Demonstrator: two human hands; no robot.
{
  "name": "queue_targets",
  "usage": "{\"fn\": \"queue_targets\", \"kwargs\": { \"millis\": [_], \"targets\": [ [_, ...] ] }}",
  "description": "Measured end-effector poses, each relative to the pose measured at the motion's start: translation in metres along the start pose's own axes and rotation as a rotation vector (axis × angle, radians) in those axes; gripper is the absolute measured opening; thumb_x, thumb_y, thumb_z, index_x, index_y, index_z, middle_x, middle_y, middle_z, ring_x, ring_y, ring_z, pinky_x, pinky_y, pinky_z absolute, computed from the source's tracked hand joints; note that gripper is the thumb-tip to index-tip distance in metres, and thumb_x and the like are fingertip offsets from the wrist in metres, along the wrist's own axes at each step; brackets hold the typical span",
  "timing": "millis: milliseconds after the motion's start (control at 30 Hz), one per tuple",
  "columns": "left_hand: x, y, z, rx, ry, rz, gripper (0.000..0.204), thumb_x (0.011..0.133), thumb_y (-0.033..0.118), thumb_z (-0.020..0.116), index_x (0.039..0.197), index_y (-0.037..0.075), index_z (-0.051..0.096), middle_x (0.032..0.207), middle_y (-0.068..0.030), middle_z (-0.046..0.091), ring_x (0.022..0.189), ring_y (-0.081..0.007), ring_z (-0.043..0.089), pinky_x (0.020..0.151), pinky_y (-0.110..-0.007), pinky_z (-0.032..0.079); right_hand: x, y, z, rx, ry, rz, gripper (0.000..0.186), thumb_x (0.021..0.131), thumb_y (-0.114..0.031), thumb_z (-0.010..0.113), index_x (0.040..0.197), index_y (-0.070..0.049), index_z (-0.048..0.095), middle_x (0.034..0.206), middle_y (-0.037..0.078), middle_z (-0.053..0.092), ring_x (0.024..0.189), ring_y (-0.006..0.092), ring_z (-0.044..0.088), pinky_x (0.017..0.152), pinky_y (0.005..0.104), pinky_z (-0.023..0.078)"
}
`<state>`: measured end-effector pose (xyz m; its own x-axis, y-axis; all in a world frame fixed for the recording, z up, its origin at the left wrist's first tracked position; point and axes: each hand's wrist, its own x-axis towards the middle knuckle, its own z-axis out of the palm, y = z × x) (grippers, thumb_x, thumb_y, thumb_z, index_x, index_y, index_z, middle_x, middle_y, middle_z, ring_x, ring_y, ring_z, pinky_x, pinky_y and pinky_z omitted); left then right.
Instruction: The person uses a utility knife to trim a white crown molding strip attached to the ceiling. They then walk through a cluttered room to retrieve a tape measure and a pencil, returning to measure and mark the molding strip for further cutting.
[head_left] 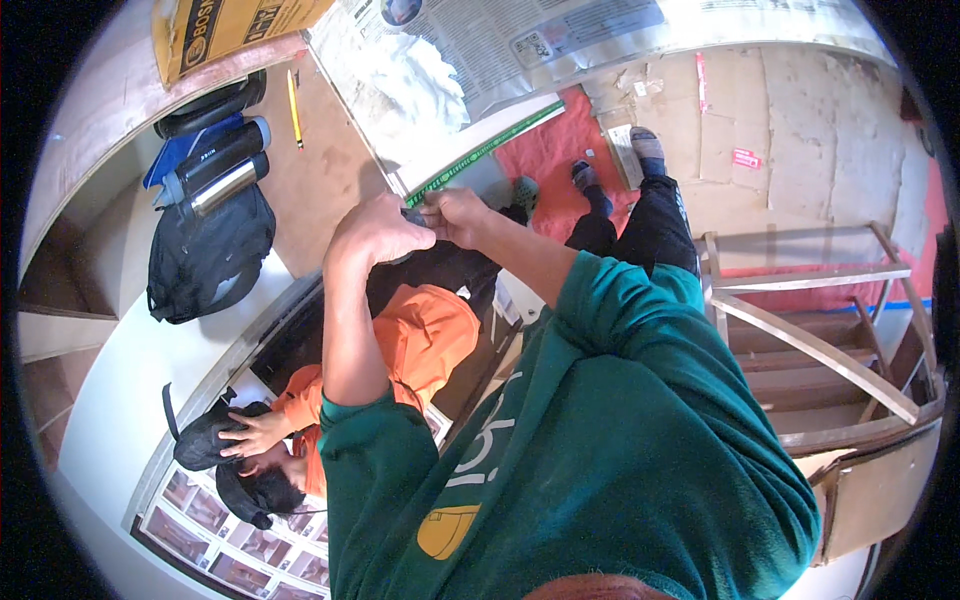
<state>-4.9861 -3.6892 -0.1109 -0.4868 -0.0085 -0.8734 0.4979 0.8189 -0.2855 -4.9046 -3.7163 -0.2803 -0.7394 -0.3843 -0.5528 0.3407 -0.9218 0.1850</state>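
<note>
My left hand (372,232) and my right hand (456,216) are close together in front of me, both with fingers curled in. Between them shows a small dark thing (412,217), mostly hidden by the fingers, so its kind is unclear. Just beyond the hands runs a green printed strip (470,158) along the edge of a white board (420,160). Newspaper sheets (540,50) and a crumpled pale plastic sheet (415,85) lie on the surface past it.
A yellow pencil (295,108) lies on a brown surface, left of the newspaper. Farther left are a black bag (212,250) and a metallic cylinder (230,185). A person in an orange shirt (425,335) is close below my left arm. A wooden frame (810,280) stands at right.
</note>
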Motion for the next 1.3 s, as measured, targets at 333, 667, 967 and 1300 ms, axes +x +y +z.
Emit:
{"fn": "queue_targets", "kwargs": {
  "millis": [333,667,967,1300],
  "targets": [
    [-0.038,-0.004,-0.012,0.033,0.072,-0.06,0.055,0.058,0.028,0.069,0.104,-0.001,0.066,0.092,-0.02,0.068,0.087,-0.0311,0.066,0.08,-0.036,0.051,0.006,-0.011,0.006,-0.115,0.06,0.001,0.014,0.099,-0.017,0.044,0.098,-0.007,0.053,0.077,0.004,0.057,0.058,0.0146,0.058,0.056,0.0345,0.058],
    [-0.098,-0.018,-0.036,0.107,0.131,-0.039,0.063,0.057,0.03,0.071,0.113,0.001,0.064,0.112,-0.0199,0.064,0.105,-0.0333,0.063,0.091,-0.036,0.048,0.019,-0.016,0.0,-0.045,0.039,0.05,0.011,0.098,-0.018,0.05,0.097,-0.008,0.054,0.078,0.0,0.054,0.057,0.0106,0.056,0.06,0.0347,0.059],
    [-0.1,-0.037,-0.054,0.179,0.153,-0.011,0.068,0.055,0.029,0.072,0.115,-0.002,0.063,0.118,-0.0197,0.063,0.11,-0.0321,0.061,0.096,-0.034,0.046,0.025,-0.018,-0.003,-0.029,-0.003,0.012,0.015,0.099,-0.021,0.05,0.093,-0.009,0.056,0.075,-0.002,0.056,0.061,0.0113,0.059,0.065,0.0359,0.06],
    [-0.096,-0.017,-0.053,0.154,0.172,-0.045,0.055,0.056,0.029,0.071,0.102,-0.001,0.068,0.106,-0.0215,0.066,0.101,-0.033,0.064,0.089,-0.036,0.049,0.011,-0.028,-0.015,-0.191,0.017,0.02,0.023,0.097,-0.032,0.053,0.095,-0.008,0.054,0.068,0.0,0.051,0.056,0.0134,0.056,0.059,0.0351,0.058]
  ]
}}
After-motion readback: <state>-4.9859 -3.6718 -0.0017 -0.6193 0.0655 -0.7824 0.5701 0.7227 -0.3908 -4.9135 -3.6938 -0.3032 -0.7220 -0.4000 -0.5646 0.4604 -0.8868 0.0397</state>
